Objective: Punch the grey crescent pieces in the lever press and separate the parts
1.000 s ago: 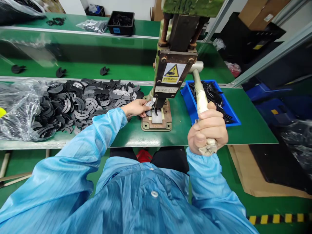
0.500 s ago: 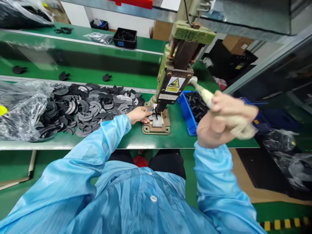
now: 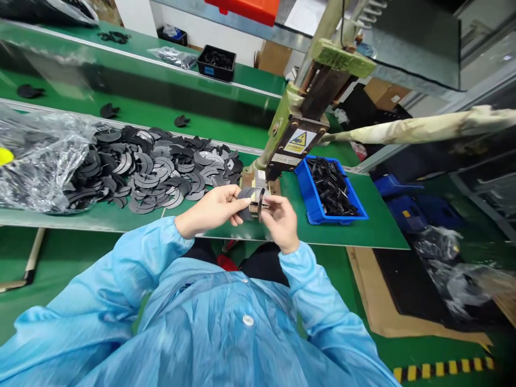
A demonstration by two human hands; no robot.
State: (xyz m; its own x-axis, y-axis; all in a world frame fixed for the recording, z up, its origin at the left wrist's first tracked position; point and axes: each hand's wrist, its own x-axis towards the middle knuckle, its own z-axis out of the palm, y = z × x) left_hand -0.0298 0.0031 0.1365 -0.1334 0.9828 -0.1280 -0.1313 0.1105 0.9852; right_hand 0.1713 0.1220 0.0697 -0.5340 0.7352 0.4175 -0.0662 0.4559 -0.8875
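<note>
My left hand point(image 3: 213, 209) is closed on a dark grey curved plastic piece point(image 3: 244, 201), pinched between thumb and fingers. Close beside it, my right hand point(image 3: 282, 221) pinches a thin dark curved piece point(image 3: 260, 205), held edge-on. I cannot tell whether the two pieces touch or are joined. Both hands are in front of the base point(image 3: 275, 187) of a green hand press point(image 3: 278, 110), partly covering it. The press's wrapped lever point(image 3: 423, 128) sticks out to the right, with neither hand on it.
A heap of dark crescent-shaped pieces point(image 3: 161, 174) lies left of the press, beside a clear plastic bag point(image 3: 44, 161). A blue bin point(image 3: 338, 219) of thin black parts stands to the right. Behind, a few loose pieces point(image 3: 108, 110) lie on a green strip.
My right hand has let go of the lever and come down to the left hand, now pinching a curved piece. The left hand has drawn its piece off the press base towards me. The lever stands free.
</note>
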